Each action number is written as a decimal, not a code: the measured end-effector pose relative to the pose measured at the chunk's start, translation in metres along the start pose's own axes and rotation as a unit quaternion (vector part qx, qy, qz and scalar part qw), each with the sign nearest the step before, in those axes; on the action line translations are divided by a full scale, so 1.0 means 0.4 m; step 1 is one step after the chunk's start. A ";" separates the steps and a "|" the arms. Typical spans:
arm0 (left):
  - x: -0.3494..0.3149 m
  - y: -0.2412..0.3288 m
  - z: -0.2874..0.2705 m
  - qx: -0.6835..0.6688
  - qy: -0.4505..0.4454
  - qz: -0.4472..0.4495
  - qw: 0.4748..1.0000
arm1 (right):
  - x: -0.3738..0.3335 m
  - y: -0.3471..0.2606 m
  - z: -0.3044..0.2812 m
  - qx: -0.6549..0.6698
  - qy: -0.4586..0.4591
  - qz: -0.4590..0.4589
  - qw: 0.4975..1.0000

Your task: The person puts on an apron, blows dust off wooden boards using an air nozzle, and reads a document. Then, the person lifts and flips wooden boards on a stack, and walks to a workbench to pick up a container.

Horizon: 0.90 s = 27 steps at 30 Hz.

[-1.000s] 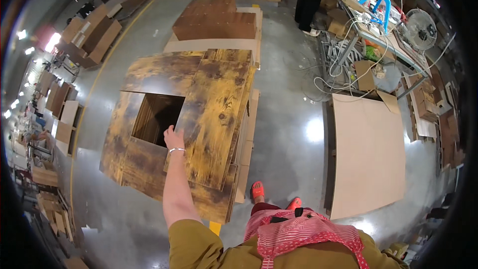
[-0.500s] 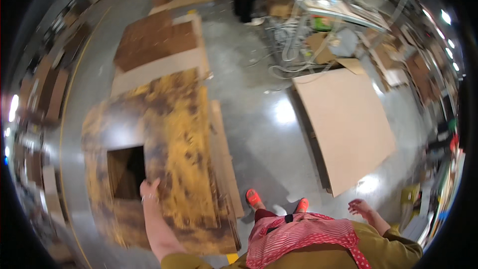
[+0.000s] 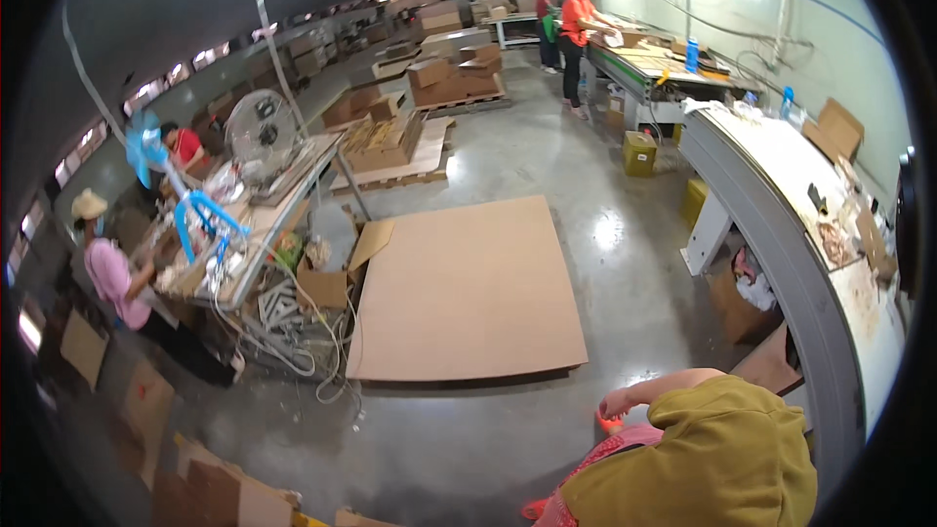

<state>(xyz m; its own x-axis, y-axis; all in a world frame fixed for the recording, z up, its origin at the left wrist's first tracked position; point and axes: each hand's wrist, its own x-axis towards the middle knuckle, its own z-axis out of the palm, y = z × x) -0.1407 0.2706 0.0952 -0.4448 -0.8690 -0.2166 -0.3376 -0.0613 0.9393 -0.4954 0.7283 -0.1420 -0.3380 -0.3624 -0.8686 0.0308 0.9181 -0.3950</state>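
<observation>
Beyond the right hand (image 3: 613, 404) — grip unclear — a tan sheet (image 3: 467, 293) lies lengthwise left-to-right.

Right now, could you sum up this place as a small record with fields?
Right hand: lowered near the pink apron; grip unclear
Left hand: not in view
Nearby: large tan board, lying flat
Picture left: cluttered table, fan, blue stand
Picture right: long grey-framed bench
People include: one in pink at the cluttered table, one in orange at a far bench

Head cam, wide, fwd/dn.
</observation>
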 end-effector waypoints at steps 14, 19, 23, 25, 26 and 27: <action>-0.070 -0.028 0.564 0.250 -0.150 0.016 0.956 | -0.169 0.724 -0.189 0.017 0.146 -0.115 0.982; -0.182 0.361 1.137 0.295 -0.284 0.140 0.902 | -0.404 0.820 -0.467 0.259 0.242 -0.048 0.934; -0.159 0.508 1.522 0.257 -0.375 0.186 0.871 | -0.386 0.759 -0.631 0.415 0.148 -0.113 0.891; -0.170 0.587 1.685 0.215 -0.444 0.185 0.850 | -0.374 0.685 -0.715 0.525 0.141 -0.163 0.823; -0.167 0.612 1.763 0.181 -0.477 0.175 0.842 | -0.365 0.657 -0.763 0.569 0.123 -0.188 0.791; -0.166 0.637 1.841 0.178 -0.486 0.179 0.837 | -0.353 0.638 -0.817 0.609 0.106 -0.215 0.756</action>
<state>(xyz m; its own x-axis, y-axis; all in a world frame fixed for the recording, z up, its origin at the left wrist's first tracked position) -0.8082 0.6741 0.1531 -0.9764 0.0201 -0.2150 -0.1870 0.4189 0.8886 -0.7474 1.0663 -0.0224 -0.7029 -0.4326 -0.5647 0.6746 -0.1536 -0.7220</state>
